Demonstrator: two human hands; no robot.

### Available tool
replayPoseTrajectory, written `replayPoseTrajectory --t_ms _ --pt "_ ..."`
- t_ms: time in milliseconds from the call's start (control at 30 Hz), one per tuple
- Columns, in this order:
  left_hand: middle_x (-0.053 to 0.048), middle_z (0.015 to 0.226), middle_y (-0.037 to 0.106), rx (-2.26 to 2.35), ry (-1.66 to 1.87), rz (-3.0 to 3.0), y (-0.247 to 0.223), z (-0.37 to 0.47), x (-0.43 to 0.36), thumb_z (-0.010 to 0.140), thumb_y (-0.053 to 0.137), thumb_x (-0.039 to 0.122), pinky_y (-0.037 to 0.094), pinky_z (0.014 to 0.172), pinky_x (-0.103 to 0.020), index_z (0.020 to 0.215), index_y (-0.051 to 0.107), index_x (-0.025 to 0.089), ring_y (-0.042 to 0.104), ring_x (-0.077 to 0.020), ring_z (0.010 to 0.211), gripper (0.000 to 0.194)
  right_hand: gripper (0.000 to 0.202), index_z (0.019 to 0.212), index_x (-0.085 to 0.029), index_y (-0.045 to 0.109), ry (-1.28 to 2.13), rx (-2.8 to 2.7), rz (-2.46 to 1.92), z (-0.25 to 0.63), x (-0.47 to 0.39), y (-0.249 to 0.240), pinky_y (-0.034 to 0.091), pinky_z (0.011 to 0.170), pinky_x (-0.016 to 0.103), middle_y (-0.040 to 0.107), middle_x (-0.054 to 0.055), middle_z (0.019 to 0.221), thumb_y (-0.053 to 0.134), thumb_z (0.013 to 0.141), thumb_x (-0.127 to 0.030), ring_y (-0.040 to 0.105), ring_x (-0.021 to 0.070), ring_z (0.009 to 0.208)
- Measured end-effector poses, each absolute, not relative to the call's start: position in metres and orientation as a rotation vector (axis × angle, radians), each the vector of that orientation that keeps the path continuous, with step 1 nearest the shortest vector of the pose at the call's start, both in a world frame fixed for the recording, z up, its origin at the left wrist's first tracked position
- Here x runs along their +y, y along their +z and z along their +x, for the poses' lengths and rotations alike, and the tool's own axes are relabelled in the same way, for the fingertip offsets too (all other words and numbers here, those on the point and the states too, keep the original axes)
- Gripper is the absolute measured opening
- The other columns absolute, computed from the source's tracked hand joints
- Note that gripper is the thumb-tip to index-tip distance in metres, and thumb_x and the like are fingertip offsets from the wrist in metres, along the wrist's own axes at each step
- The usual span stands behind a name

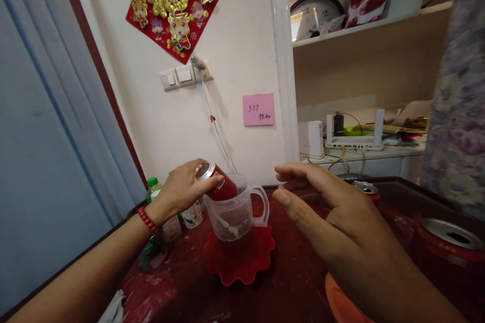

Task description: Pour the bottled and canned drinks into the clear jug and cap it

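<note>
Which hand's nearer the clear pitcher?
Left. The left hand holds a tilted red can at the top of the pitcher; the right hand is apart, past the handle.

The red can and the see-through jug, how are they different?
The can is red with a silvery end; the jug is see-through. The jug has a loop handle; the can shows none. The can tilts in the left hand and looks narrower than the jug. Both are round.
</note>
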State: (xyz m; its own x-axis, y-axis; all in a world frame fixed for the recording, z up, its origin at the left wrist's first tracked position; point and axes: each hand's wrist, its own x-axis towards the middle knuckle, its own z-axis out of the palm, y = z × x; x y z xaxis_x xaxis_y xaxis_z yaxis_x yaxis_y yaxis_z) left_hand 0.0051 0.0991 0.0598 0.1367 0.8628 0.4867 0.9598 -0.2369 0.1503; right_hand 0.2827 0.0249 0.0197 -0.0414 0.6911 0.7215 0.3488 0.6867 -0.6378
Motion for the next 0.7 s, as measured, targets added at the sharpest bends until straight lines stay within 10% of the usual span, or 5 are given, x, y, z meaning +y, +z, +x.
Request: replayPoseTrajectory --t_ms 700 --pt "-0.005 0.083 0.068 -1.795 -0.642 -2.218 0.0566 0.0078 0.0994 0.087 0.058 0.064 0.038 0.066 -0.032 0.088 0.064 0.02 0.06 -0.0228 0.075 0.044 0.024 0.114 -0.031 0.067 0.315 -1.666 -0.863 0.284 0.0247 0.0189 0.054 0.079 0.034 0.072 -0.001 0.108 0.059 0.096 -0.044 0.067 0.019 0.096"
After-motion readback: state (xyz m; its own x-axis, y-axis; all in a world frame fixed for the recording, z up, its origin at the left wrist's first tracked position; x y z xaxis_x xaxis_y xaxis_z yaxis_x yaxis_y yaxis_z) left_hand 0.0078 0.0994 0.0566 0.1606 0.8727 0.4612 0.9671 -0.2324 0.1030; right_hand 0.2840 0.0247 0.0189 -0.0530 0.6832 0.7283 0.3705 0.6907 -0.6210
